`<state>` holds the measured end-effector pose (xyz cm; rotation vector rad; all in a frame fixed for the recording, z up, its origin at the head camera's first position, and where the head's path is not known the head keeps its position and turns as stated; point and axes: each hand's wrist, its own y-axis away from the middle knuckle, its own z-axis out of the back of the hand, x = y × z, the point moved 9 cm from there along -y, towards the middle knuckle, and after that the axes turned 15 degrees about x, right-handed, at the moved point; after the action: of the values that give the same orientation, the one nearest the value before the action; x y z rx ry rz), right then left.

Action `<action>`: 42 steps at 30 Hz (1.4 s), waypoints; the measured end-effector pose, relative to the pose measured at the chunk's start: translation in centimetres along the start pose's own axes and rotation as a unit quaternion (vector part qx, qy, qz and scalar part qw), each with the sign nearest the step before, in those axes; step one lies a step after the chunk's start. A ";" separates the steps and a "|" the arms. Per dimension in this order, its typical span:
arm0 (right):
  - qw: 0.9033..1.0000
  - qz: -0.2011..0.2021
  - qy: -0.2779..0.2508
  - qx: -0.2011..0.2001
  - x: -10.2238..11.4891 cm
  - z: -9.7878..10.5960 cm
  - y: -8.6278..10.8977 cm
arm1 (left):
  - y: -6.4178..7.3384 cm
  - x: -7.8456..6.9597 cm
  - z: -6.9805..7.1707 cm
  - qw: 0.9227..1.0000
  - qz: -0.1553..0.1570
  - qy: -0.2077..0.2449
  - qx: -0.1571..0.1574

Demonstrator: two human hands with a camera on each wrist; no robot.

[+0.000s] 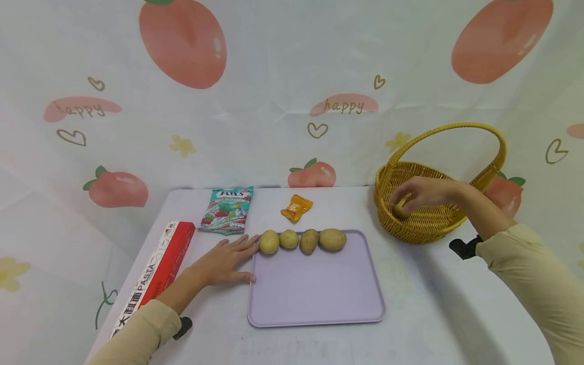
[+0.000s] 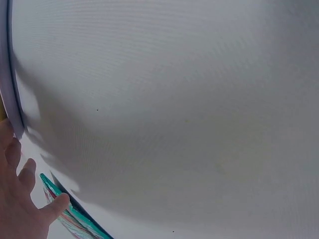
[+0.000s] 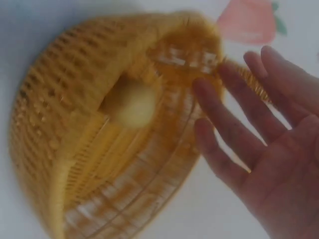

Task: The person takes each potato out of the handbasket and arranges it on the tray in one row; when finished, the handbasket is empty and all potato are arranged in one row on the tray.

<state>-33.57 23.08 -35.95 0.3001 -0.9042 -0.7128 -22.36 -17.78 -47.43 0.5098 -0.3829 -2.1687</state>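
My left hand lies with spread fingers at the left rim of the lilac tray, fingertips close to the leftmost potato. Beside that one, a smaller potato, a darker potato and an oblong potato line the tray's far edge. Over the yellow wicker basket is my right hand. In the right wrist view its fingers are extended, apart from a blurred potato inside the basket. Whether the thumb touches that potato is hidden there.
A green candy bag lies at the back left, and a small orange wrapped packet behind the tray. Along the table's left side is a red and white pasta box. The basket's tall handle arches above its opening.
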 end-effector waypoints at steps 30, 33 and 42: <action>0.935 -0.138 -0.327 0.024 -11.0 -2.5 -0.6 | -0.1 0.1 -0.1 1.000 -0.003 -0.006 -0.005; 0.938 -0.144 -0.315 0.012 -10.9 -2.4 -0.8 | -0.2 0.1 0.0 1.000 -0.001 -0.005 -0.002; 0.950 -0.132 -0.281 -0.012 -10.6 -2.0 -1.2 | -0.1 0.0 0.0 1.000 0.001 0.001 0.002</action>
<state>-36.87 29.28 -44.30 0.1990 -1.4119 -1.0869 -22.41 -17.72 -47.47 0.5126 -0.3859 -2.1662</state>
